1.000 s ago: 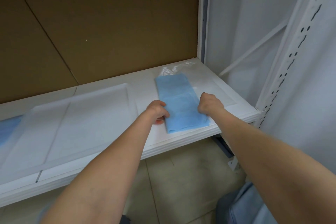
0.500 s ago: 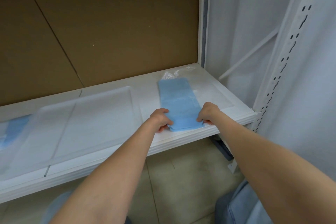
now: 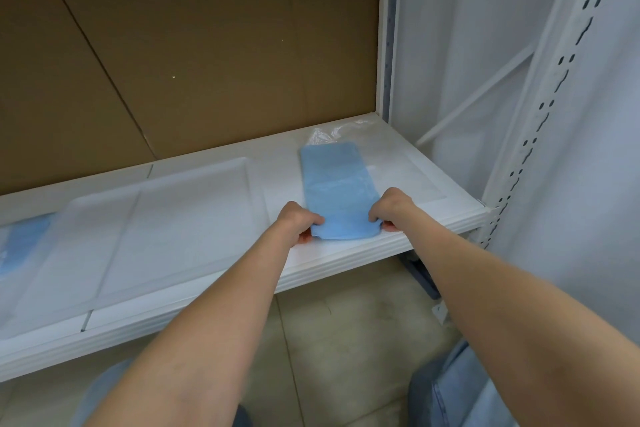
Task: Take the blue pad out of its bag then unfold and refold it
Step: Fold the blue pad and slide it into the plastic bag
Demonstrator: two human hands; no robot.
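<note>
A folded blue pad (image 3: pixel 335 184) lies lengthwise on the white shelf (image 3: pixel 426 218), its near end lifted a little. My left hand (image 3: pixel 299 222) pinches the pad's near left corner and my right hand (image 3: pixel 389 208) pinches its near right corner. A crumpled clear plastic bag (image 3: pixel 329 133) lies at the pad's far end; the bag seems to lie flat under and beside the pad, toward the right.
A wide clear plastic sheet or tray (image 3: pixel 145 232) covers the shelf's left part, with another blue pad (image 3: pixel 20 243) at the far left edge. Brown board backs the shelf. A white perforated upright (image 3: pixel 540 121) stands on the right. Tiled floor lies below.
Both hands slid from the pad's sides down to its near corners and closed on them. The near end now lifts off the shelf.
</note>
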